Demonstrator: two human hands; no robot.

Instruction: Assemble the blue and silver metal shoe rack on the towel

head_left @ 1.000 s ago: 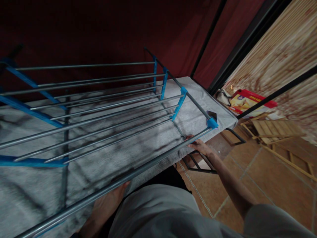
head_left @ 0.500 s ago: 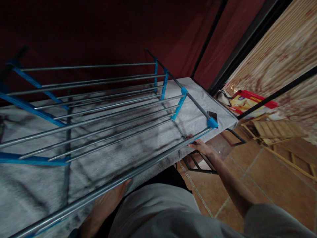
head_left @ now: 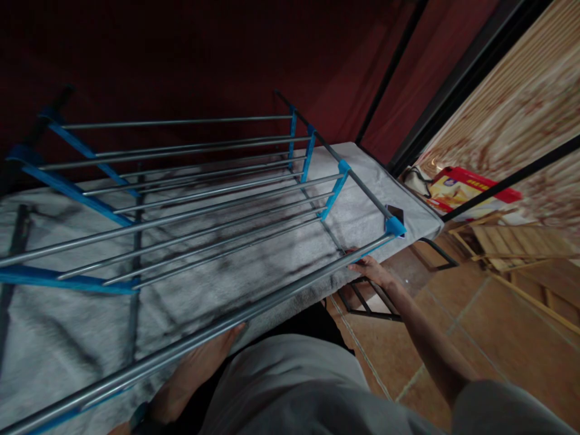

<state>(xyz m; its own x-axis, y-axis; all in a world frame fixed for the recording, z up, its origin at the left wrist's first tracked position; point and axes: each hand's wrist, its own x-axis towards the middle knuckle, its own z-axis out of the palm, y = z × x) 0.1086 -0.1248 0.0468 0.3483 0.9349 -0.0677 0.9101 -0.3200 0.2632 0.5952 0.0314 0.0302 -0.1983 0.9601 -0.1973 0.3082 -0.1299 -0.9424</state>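
A folding drying rack [head_left: 217, 208] of grey metal tubes with blue plastic joints stands on a bed or table covered with pale grey cloth [head_left: 263, 278]. Its long front tube [head_left: 272, 300] crosses in front of me. My right hand [head_left: 369, 270] is at this tube near its right end, thumb and fingers closed around the rack where a thin lower bar meets the edge. Below the left half of the same tube lies my left hand [head_left: 203, 365]; the tube and its own back hide most of its fingers. A watch or dark band [head_left: 139, 415] shows at the left wrist.
A smartphone [head_left: 393, 216] lies on the cloth behind the rack's right blue corner. To the right are a red and yellow box [head_left: 471, 190], a wooden slatted piece [head_left: 512, 244] on the tiled floor [head_left: 462, 326], dark metal posts and a patterned curtain [head_left: 512, 121].
The view has turned slightly, so the rack and cloth appear a little farther right. Both hands keep nearly the same places at the front tube.
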